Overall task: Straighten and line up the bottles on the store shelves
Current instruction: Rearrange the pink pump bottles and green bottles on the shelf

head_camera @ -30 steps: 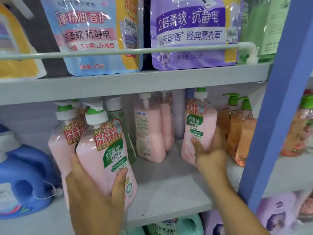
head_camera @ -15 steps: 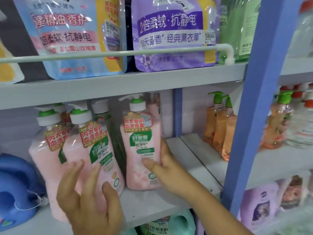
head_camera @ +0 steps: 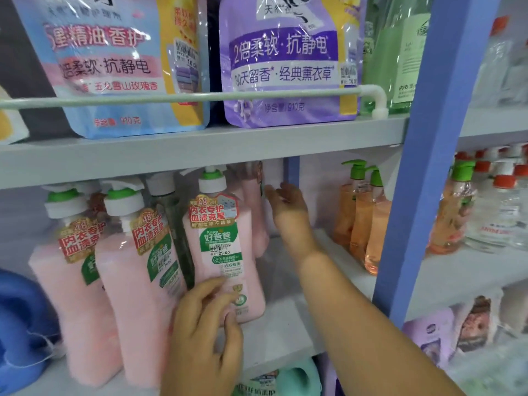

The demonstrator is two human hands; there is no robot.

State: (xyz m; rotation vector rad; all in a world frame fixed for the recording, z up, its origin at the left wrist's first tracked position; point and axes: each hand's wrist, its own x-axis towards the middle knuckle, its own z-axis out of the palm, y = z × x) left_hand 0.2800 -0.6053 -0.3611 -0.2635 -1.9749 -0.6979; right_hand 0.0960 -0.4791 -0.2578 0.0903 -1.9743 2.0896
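Three pink pump bottles with green collars stand in a row at the front of the middle shelf [head_camera: 281,335]: left [head_camera: 65,298], middle [head_camera: 134,304] and right [head_camera: 220,247]. My left hand [head_camera: 205,327] grips the lower front of the right pink bottle, fingers on its label and thumb at its base. More pink bottles [head_camera: 257,221] stand behind, turned sideways. My right hand [head_camera: 288,204] reaches deep into the shelf beside those rear bottles, fingers spread and holding nothing.
A dark green bottle [head_camera: 171,221] stands behind the front row. Orange pump bottles [head_camera: 363,224] line the shelf's right side. A blue jug [head_camera: 23,324] sits at far left. A blue upright post [head_camera: 414,167] borders the bay. Refill pouches [head_camera: 283,61] stand above behind a rail.
My right hand let go of the right pink bottle and moved back toward the rear bottles. My left hand shifted from the middle bottle to the right one.
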